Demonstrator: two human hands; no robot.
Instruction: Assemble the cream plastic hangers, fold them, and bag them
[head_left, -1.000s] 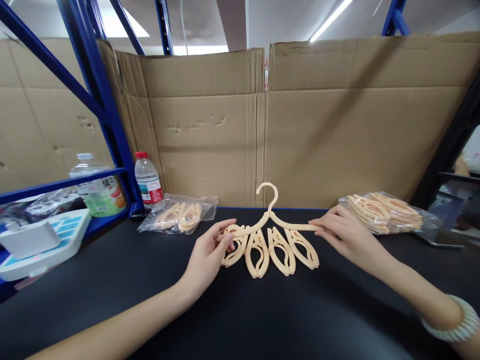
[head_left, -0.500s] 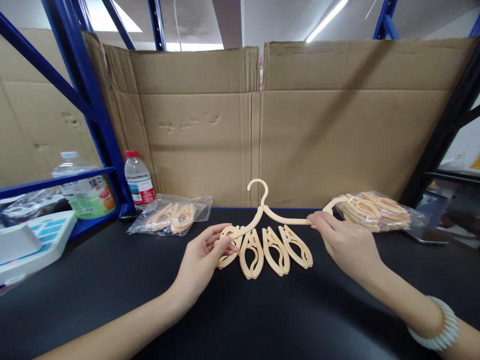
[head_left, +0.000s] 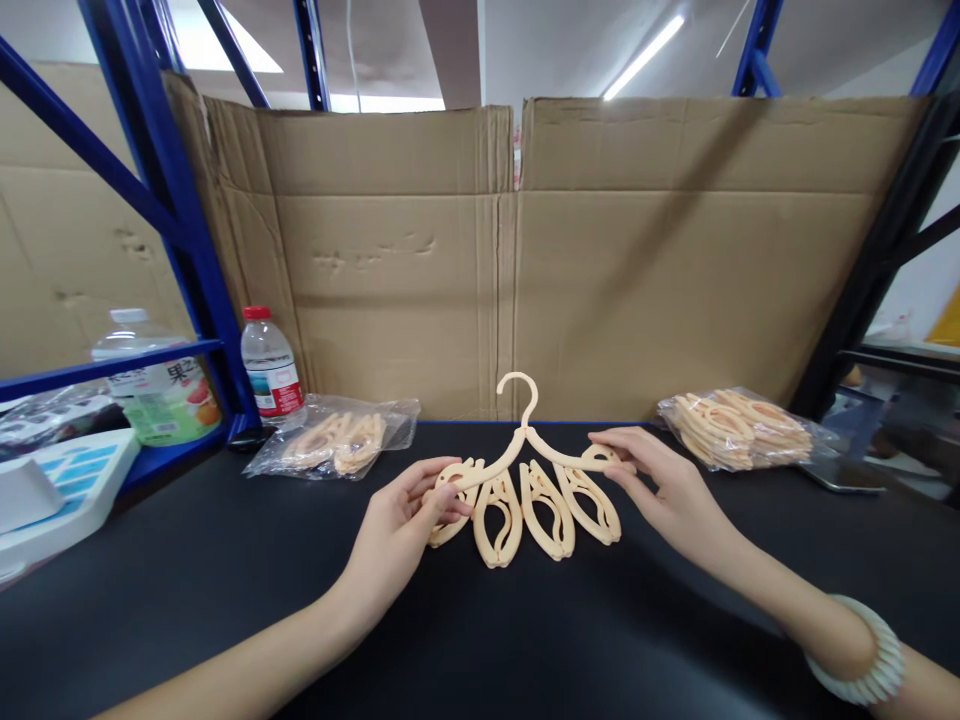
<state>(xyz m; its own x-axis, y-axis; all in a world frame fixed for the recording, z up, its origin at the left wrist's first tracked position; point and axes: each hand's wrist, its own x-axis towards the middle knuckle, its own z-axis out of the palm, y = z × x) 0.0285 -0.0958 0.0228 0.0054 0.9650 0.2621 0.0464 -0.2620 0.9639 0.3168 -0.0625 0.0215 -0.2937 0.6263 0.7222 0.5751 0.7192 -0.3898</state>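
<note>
The folding hanger [head_left: 525, 480] lies flat on the black counter [head_left: 225, 560], just in front of the cardboard wall [head_left: 480, 270]. Its hook points away from the person, toward the cardboard; its long axis runs left to right. Four clip loops fan toward the person. The left hand [head_left: 401, 525] pinches the hanger's left arm end between thumb and fingers. The right hand [head_left: 664, 490] pinches the right arm end likewise.
</note>
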